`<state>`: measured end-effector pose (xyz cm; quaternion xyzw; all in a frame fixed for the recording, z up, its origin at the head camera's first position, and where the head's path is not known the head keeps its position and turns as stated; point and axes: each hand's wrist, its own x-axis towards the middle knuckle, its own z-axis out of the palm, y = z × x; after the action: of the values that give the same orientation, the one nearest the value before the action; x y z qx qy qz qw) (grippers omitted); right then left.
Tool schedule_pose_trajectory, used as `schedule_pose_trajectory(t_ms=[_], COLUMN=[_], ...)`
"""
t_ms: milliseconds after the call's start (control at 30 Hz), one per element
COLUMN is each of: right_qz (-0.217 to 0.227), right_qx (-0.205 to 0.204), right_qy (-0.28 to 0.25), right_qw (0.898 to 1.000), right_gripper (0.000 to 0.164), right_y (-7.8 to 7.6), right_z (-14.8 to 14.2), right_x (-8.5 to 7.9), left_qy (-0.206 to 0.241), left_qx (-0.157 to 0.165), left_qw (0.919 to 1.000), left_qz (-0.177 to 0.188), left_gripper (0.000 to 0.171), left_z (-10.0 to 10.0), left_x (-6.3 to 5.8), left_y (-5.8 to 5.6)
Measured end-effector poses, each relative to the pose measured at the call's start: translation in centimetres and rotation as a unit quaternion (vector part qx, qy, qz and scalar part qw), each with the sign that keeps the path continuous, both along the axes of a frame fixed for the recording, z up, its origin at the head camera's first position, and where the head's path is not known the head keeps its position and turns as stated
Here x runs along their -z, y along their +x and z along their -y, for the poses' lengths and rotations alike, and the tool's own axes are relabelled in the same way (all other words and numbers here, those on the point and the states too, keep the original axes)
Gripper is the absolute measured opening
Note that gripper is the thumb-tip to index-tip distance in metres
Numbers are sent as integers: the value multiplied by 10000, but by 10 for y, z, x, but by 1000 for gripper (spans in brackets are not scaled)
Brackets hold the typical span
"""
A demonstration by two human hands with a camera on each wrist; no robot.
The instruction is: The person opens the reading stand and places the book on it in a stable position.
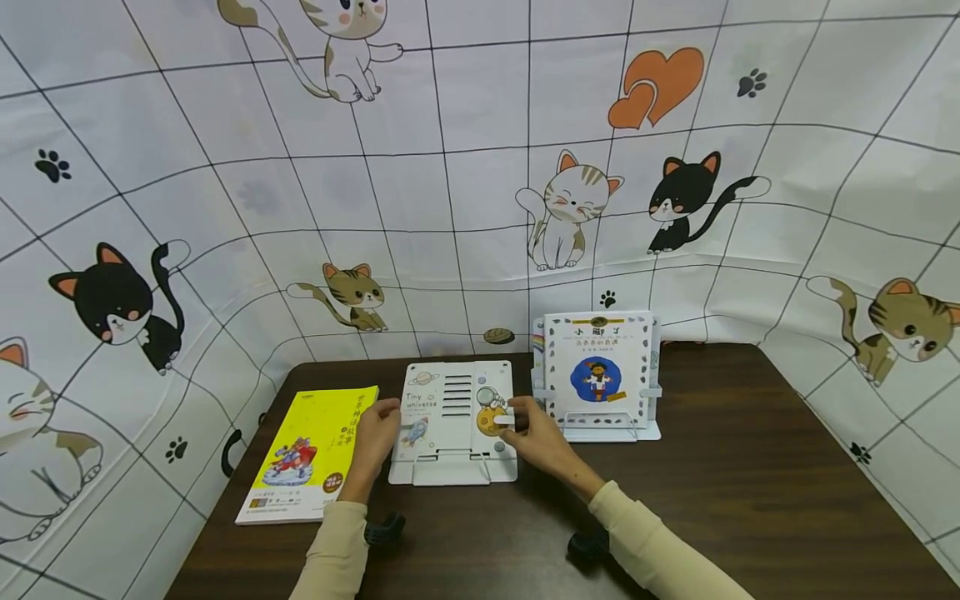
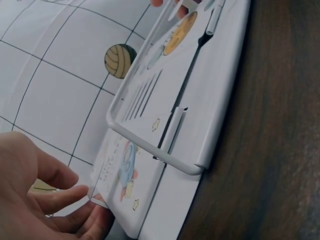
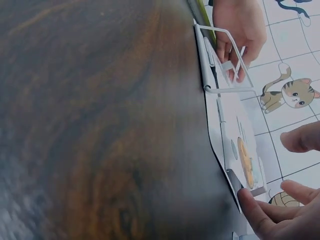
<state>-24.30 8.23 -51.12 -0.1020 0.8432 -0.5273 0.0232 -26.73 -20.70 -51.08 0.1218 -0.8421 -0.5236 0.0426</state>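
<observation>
A white book stand [image 1: 457, 433] printed with "Tiny universe", a rocket and an astronaut leans in the middle of the table. Its wire page holder [image 2: 160, 150] sticks out at the front. At its left edge is my left hand [image 1: 377, 429], with loosely bent fingers by a white side tab [image 2: 98, 201]; the thumb stands apart from the tab. My right hand [image 1: 542, 435] is at the right edge by another white side tab [image 1: 504, 420]. In the right wrist view, one fingertip [image 3: 245, 196] is right at the stand's edge and the thumb is spread away.
A yellow book [image 1: 315, 450] lies flat on the dark wooden table [image 1: 720, 500] at the left. To the right, a white-covered book [image 1: 562, 350] stands on a second white stand [image 1: 592, 434]. A cat-print cloth [image 1: 480, 200] hangs behind the table.
</observation>
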Motion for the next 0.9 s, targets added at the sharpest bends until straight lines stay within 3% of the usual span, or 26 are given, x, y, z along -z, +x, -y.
schedule_pose_trajectory(t_ms=[267, 467, 700, 900], right_qz=[-224, -362, -498, -646], right_qx=[53, 146, 266, 372], right_qy=[-171, -325, -475, -427], right_qw=[9996, 9987, 9973, 9963], right_gripper=[52, 48, 45, 40], right_y=[-1, 1, 1, -2], right_z=[1, 3, 4, 4], right_x=[-2, -6, -8, -15], left_qy=[252, 163, 171, 453], left_qx=[-40, 15, 52, 37], left_qw=[9992, 9989, 9982, 9962], left_qz=[-309, -437, -573, -744], left_gripper=[46, 49, 46, 43], left_z=[5, 6, 8, 13], left_x=[-6, -9, -8, -7], left_y=[-1, -2, -3, -1])
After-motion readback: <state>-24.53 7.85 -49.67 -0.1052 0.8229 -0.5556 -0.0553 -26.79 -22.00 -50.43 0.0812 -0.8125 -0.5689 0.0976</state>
